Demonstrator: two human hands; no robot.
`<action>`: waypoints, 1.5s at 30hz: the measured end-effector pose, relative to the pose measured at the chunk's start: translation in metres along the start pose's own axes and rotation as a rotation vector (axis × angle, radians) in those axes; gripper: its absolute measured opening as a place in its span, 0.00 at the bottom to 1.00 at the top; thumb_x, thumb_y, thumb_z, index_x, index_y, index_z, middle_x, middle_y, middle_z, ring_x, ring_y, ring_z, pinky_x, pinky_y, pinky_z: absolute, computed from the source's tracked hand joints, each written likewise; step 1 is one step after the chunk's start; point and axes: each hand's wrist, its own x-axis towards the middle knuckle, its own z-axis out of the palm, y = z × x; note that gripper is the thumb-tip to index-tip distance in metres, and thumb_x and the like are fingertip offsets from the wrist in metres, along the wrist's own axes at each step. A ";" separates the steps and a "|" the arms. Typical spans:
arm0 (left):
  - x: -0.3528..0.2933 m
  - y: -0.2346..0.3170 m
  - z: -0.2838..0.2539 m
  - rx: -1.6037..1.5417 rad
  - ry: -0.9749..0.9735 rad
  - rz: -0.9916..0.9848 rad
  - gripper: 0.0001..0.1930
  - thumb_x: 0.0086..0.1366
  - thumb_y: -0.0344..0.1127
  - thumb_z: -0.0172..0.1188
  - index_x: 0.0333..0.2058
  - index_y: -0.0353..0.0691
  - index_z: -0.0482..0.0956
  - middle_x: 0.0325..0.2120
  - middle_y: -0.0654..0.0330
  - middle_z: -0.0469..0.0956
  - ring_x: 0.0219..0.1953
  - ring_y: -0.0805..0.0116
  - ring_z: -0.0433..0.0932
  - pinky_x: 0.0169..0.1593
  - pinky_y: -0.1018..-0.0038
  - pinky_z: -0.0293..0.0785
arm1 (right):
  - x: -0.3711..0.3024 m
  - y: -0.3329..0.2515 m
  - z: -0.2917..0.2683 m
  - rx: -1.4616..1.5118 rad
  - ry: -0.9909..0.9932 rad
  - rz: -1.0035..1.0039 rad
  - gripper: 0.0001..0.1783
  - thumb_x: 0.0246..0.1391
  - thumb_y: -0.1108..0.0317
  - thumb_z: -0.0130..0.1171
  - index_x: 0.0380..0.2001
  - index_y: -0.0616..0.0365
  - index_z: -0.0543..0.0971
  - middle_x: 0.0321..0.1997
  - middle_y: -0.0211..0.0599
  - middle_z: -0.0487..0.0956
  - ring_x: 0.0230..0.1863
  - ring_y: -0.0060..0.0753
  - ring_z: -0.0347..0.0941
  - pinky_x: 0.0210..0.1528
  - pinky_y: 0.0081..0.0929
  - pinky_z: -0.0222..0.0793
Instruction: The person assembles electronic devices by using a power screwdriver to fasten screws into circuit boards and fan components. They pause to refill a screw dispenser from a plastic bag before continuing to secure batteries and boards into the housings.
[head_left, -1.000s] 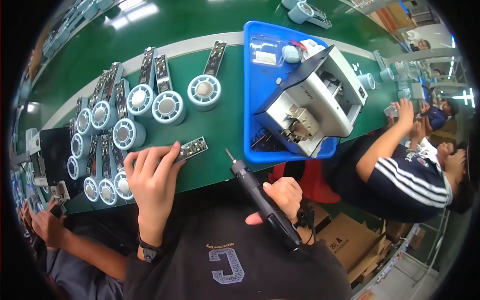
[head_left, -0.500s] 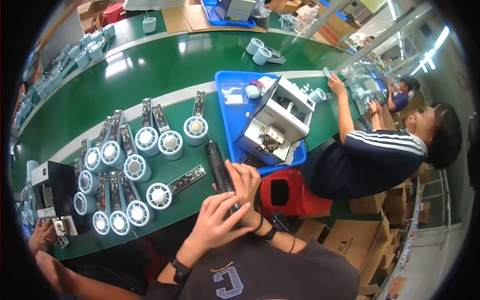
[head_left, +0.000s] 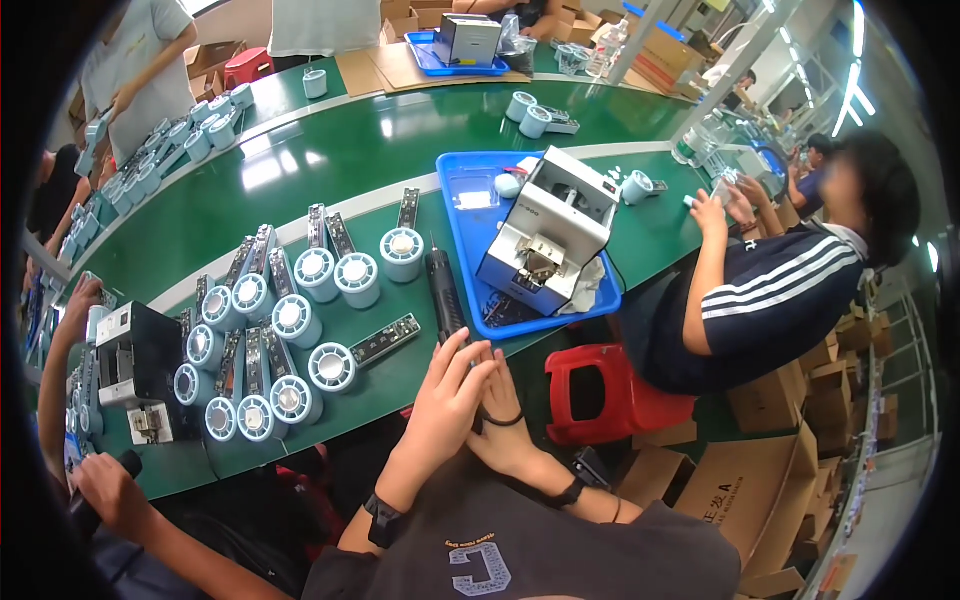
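Where left grip point(head_left: 440, 398) overlaps right grip point(head_left: 503, 418), black screwdriver point(head_left: 442, 288) jutting ahead.

Round units point(head_left: 332, 368), blue tray point(head_left: 477, 240) on green bench point(head_left: 400, 300)

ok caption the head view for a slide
Left hand and right hand together near a black screwdriver and blue tray.

Bright tube lights point(head_left: 859, 30) at upper right, white glare on the green worktop point(head_left: 370, 140), fisheye-curved edges.
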 end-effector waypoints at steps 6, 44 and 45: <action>0.004 -0.015 -0.001 0.010 0.044 -0.043 0.17 0.62 0.24 0.64 0.50 0.37 0.80 0.58 0.52 0.76 0.70 0.46 0.66 0.69 0.46 0.66 | -0.023 -0.020 -0.042 0.008 -0.381 -0.178 0.32 0.56 0.67 0.70 0.62 0.67 0.74 0.70 0.63 0.69 0.70 0.62 0.67 0.69 0.46 0.67; 0.042 -0.049 -0.046 -0.422 -0.277 -0.202 0.23 0.58 0.23 0.67 0.54 0.47 0.85 0.66 0.57 0.73 0.67 0.46 0.72 0.66 0.56 0.73 | 0.747 0.264 -0.216 -1.180 0.022 0.078 0.27 0.57 0.52 0.59 0.62 0.34 0.77 0.72 0.48 0.69 0.67 0.61 0.71 0.65 0.57 0.71; 0.040 -0.048 -0.051 -0.409 -0.316 -0.201 0.23 0.58 0.22 0.66 0.53 0.48 0.86 0.66 0.58 0.74 0.65 0.47 0.74 0.65 0.57 0.74 | 0.748 0.271 -0.200 -1.156 -0.016 0.052 0.28 0.57 0.53 0.59 0.63 0.30 0.76 0.73 0.49 0.68 0.68 0.61 0.71 0.66 0.57 0.71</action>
